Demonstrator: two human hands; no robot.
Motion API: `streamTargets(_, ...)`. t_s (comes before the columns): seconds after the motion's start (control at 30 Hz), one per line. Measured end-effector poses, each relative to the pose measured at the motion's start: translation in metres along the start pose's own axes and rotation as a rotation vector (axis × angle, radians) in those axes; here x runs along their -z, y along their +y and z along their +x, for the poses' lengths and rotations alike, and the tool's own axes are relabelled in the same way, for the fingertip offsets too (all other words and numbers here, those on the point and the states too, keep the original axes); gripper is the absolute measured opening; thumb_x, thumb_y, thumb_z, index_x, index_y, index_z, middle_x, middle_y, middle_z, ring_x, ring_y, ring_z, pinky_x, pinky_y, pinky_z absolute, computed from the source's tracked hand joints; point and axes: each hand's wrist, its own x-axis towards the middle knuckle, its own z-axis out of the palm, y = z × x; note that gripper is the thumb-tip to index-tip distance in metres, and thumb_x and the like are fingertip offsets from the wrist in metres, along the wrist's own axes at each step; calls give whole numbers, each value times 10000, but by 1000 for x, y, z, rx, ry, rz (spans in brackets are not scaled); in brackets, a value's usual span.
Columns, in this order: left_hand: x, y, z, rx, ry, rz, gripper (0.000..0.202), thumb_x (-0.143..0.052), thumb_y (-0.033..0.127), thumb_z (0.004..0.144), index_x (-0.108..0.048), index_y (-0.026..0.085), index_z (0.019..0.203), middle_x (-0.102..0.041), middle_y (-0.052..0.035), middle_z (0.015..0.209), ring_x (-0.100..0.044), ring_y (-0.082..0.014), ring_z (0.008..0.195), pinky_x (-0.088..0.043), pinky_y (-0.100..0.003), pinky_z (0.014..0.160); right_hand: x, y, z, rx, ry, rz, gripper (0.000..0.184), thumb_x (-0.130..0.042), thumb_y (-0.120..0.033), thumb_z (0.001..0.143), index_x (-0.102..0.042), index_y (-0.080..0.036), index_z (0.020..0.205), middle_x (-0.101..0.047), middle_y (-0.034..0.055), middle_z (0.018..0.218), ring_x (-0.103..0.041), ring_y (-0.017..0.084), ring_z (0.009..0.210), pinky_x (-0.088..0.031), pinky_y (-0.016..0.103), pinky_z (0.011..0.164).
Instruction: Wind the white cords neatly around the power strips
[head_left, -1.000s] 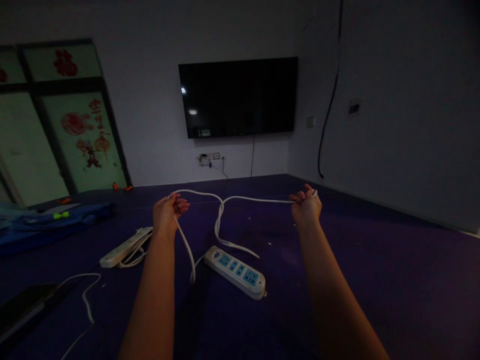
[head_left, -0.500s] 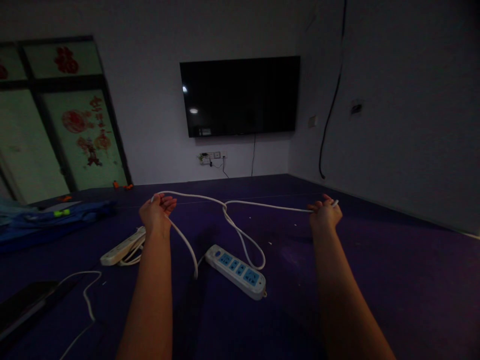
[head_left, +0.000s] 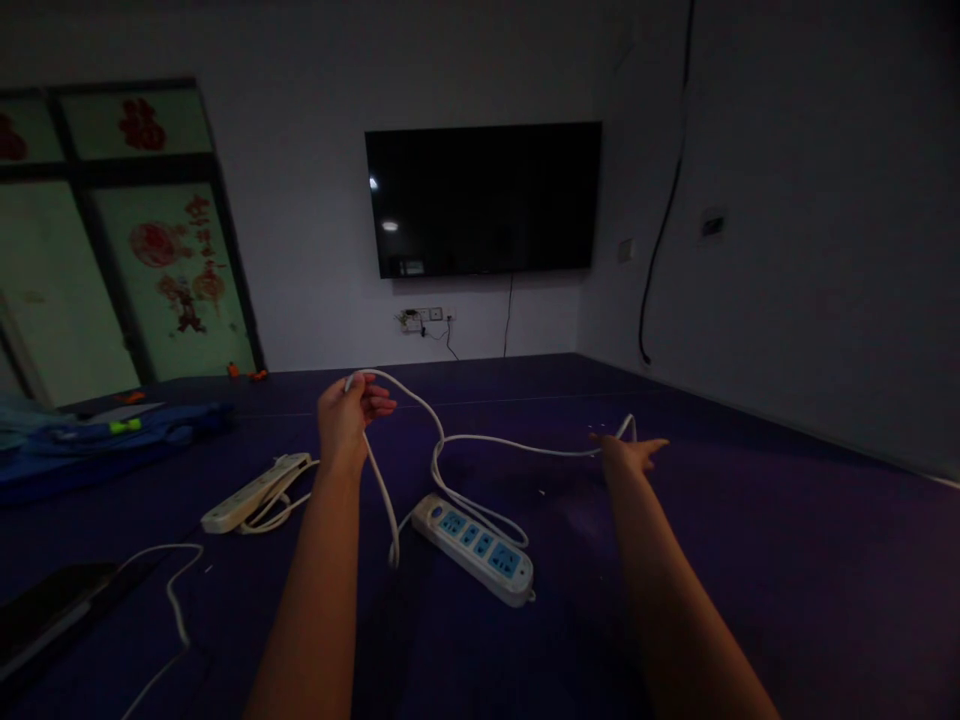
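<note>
A white power cord [head_left: 517, 445] runs between my two hands and crosses over itself in a loop near the middle. My left hand [head_left: 349, 415] is closed on the cord, thumb on top and other fingers partly stretched out; from it a length hangs down beside a white power strip [head_left: 472, 550] with blue sockets. A loop of the cord rests on the strip's far side. Low on the right, my right hand [head_left: 626, 452] has the cord at its fingers, with one digit pointing right. A short bend of cord sticks up behind it; its fingertips are partly hidden.
A second power strip [head_left: 255, 492] with its own cord lies to the left on the purple surface [head_left: 750, 560]. A dark flat device [head_left: 52, 610] with a thin white cable and some blue cloth [head_left: 150, 435] are further left. A television [head_left: 484, 200] hangs on the wall.
My left hand has moved right and my right hand slightly left and down. The cord between them has slackened, and its right end now bends over behind my right hand, whose digit has stretched out.
</note>
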Motion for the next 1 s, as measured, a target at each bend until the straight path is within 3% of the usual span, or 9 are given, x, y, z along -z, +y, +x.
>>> streamTargets(0.07,-5,-1,-2,-10,-43,12,126,-488,214,822,-553,128,756,-593,8,523,-563,-108,391,-439,-200,414,1,-12,-12,41,199,-213,1120,-808,-257,508,-148,-233,1413,-240,285,1378,-399,412,1218,-412,565,855)
streamTargets(0.13,-8,-3,-4,-19,-94,24,135,-494,242,825,-554,131,776,-592,12,526,-564,-107,388,-441,-201,412,-1,-27,-25,238,237,-286,1101,-799,-282,534,-168,-241,1435,-90,258,1468,-216,445,1320,-331,602,938)
streamTargets(0.23,-10,-3,-5,-50,-177,47,172,-507,299,822,-561,137,804,-593,14,533,-567,-104,390,-443,-199,409,-7,-47,-44,473,257,-250,785,-722,-266,638,-403,-196,1353,-219,213,1464,-190,416,1338,-270,597,993)
streamTargets(0.33,-11,0,-8,-100,-249,66,235,-550,373,795,-566,140,824,-600,13,549,-579,-105,407,-443,-192,406,-21,-60,-59,661,166,-130,452,-586,-243,748,-581,-112,1181,-507,201,1278,-418,337,1230,-318,513,1000)
streamTargets(0.5,-11,5,-12,-195,-329,30,294,-596,417,756,-578,136,837,-613,10,568,-578,-107,409,-446,-199,400,-52,-65,-90,900,-398,2,278,-473,-269,818,-700,-162,937,-701,107,961,-636,224,920,-462,378,868)
streamTargets(0.6,-12,5,-13,-212,-349,6,302,-608,419,750,-580,133,840,-618,7,575,-578,-108,412,-445,-200,400,-66,-62,-112,971,-918,-1,250,-499,-257,809,-716,-185,910,-719,70,926,-646,204,929,-466,356,879)
streamTargets(0.7,-13,4,-12,-215,-355,-18,310,-606,431,753,-577,135,839,-618,9,572,-561,-103,393,-440,-205,392,-73,-55,-126,937,-1277,-42,256,-544,-210,767,-712,-186,958,-712,50,985,-633,209,981,-449,373,922)
streamTargets(0.87,-13,3,-11,-229,-346,-60,274,-594,401,770,-578,134,829,-606,11,552,-538,-100,370,-429,-208,384,-74,-47,-130,840,-1577,-143,340,-665,-163,642,-709,-167,979,-710,53,995,-634,217,973,-456,358,907)
streamTargets(1.0,-12,2,-8,-229,-270,-90,265,-597,395,762,-572,137,815,-608,13,555,-537,-99,371,-422,-205,383,-76,-43,-127,750,-1656,-182,277,-684,-203,647,-721,-129,911,-725,61,849,-659,186,802,-493,324,792)
